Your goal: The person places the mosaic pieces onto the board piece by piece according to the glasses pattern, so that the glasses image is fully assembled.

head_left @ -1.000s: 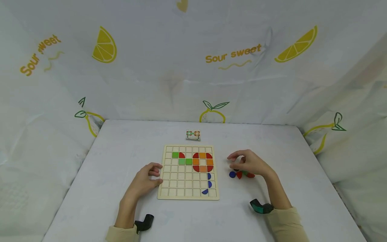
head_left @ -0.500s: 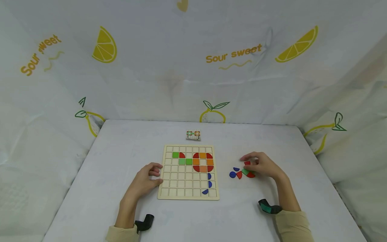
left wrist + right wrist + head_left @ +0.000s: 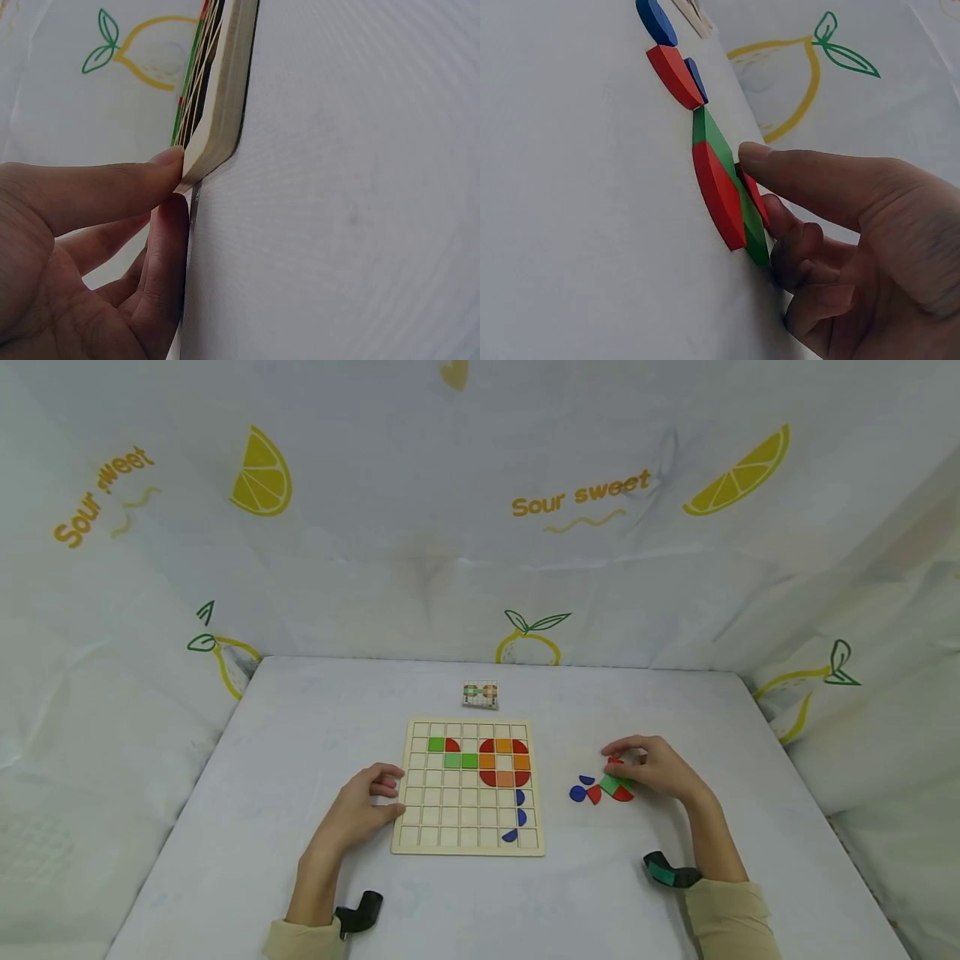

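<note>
In the head view my left hand (image 3: 363,806) rests against the left edge of a pale wooden grid board (image 3: 450,818). Its thumb touches the board's side in the left wrist view, fingers loosely bent. To the right of the board, my right hand (image 3: 648,767) has a small red piece (image 3: 751,191) between thumb and fingers; its shape is partly hidden. Beside that lie green squares (image 3: 718,142), a red quarter-circle (image 3: 718,199), another red quarter-circle (image 3: 594,794), a blue disc (image 3: 577,793) and a blue half-circle (image 3: 587,779). Green, red, orange and blue pieces sit on the board.
A small pattern card (image 3: 480,693) lies behind the board on the white table (image 3: 337,710). A white curtain (image 3: 360,577) printed with lemons hangs behind and at the sides. Black wrist devices sit by both sleeves.
My right hand has moved right from over the left side of the loose pieces to the red piece, uncovering the blue half-circle. The left hand and board stay put.
</note>
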Action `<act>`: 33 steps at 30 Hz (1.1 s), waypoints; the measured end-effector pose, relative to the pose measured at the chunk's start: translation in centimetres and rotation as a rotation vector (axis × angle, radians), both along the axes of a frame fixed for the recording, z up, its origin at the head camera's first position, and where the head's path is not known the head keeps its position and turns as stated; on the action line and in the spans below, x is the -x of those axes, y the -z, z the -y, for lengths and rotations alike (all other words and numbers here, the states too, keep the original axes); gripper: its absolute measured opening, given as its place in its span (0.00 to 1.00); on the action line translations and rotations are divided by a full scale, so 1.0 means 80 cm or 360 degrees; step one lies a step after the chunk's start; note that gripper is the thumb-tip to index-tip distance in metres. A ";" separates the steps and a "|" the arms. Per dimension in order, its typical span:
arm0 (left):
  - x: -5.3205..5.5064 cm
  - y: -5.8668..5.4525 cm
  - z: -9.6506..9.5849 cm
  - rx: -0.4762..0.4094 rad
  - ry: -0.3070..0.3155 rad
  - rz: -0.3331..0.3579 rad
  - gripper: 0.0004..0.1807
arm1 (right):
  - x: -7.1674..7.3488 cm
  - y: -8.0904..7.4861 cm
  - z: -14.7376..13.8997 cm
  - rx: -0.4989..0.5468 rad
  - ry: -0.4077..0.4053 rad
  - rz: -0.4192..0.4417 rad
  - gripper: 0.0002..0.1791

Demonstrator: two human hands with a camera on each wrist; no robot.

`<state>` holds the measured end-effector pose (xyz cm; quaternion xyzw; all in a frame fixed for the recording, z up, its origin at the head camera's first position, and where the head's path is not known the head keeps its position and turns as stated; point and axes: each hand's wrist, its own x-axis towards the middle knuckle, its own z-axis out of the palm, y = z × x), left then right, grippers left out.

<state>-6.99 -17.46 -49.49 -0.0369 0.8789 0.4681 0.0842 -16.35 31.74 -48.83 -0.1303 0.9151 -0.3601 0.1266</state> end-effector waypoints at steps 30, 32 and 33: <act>0.002 0.002 -0.002 0.0031 -0.0030 -0.0004 0.26 | 0.003 0.000 0.012 0.0129 0.0055 -0.0044 0.16; 0.001 0.001 -0.002 0.0023 -0.0028 -0.0002 0.26 | 0.005 0.000 0.023 0.0151 0.0046 -0.0038 0.16; 0.001 0.001 -0.002 0.0019 -0.0024 -0.0005 0.26 | 0.006 0.000 0.028 0.0151 0.0042 -0.0034 0.16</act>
